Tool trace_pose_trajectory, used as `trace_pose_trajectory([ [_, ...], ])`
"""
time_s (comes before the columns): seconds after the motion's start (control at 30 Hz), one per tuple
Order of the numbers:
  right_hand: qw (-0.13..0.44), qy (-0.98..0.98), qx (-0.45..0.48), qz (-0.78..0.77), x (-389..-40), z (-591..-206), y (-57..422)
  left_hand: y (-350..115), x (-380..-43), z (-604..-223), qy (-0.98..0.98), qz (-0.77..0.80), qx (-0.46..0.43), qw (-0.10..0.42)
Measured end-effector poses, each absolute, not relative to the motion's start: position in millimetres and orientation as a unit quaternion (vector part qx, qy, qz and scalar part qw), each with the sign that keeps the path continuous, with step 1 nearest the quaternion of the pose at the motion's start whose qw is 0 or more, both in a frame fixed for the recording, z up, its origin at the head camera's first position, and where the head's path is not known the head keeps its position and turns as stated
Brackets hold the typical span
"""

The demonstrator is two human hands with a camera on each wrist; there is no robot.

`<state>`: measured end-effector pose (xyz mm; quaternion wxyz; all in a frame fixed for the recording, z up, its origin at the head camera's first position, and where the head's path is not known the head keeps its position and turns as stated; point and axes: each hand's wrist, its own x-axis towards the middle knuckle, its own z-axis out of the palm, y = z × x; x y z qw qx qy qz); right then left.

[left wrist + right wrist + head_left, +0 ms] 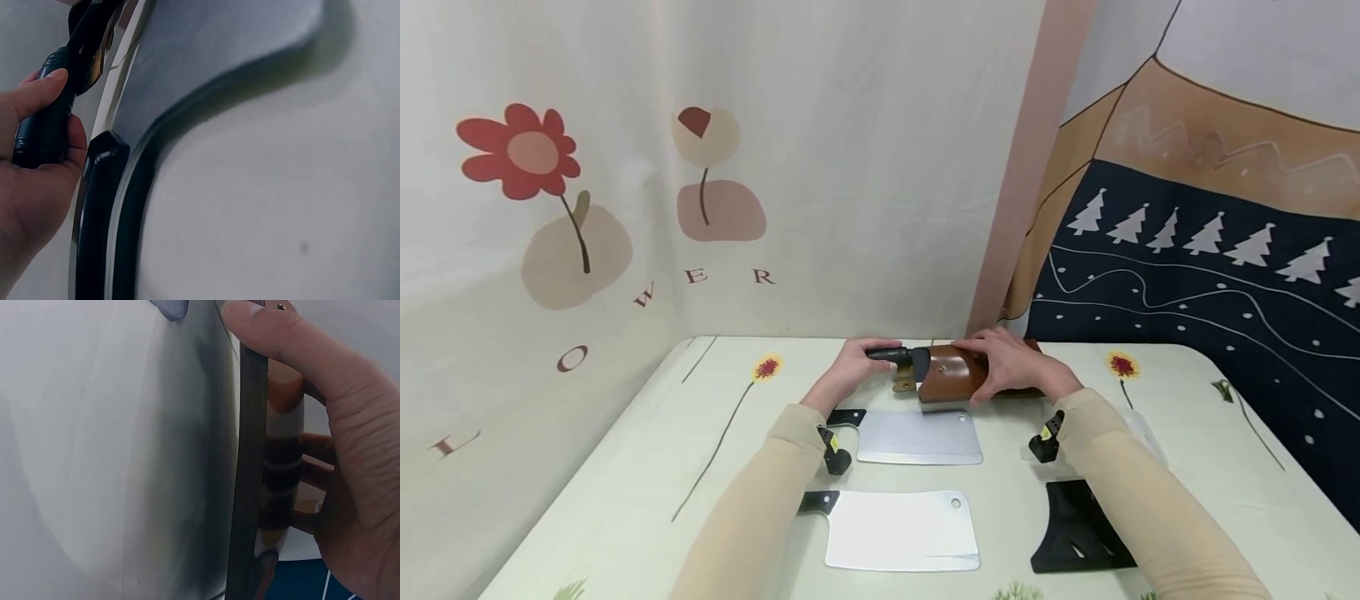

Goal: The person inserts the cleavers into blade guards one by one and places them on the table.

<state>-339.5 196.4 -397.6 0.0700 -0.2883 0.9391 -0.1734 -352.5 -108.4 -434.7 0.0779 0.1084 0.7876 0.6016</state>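
Two cleavers (902,531) at six o'clock; I see left fingers (868,343) clamping one handle (891,355) pointing to nine, right fingers (988,341) its nine-to-three sheath (951,373).

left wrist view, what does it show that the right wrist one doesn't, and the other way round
Only the left wrist view: the left hand gripping a ribbed black handle, and a cleaver's handle. Only the right wrist view: the right hand's grip on the brown sheath, and dark blue cloth. Both share: the pale tabletop.
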Motion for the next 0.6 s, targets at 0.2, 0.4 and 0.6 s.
trace_pose_trajectory([
  [0.2,0.073,0.940,-0.284,-0.177,-342,-398,191,-103,-354,-433,0.784,0.607,0.108,0.073],
  [0.4,0.074,0.939,-0.286,-0.176,-344,-406,187,-99,-355,-436,0.793,0.597,0.106,0.064],
  [0.6,0.078,0.937,-0.289,-0.178,-346,-409,181,-97,-356,-437,0.807,0.579,0.106,0.052],
])
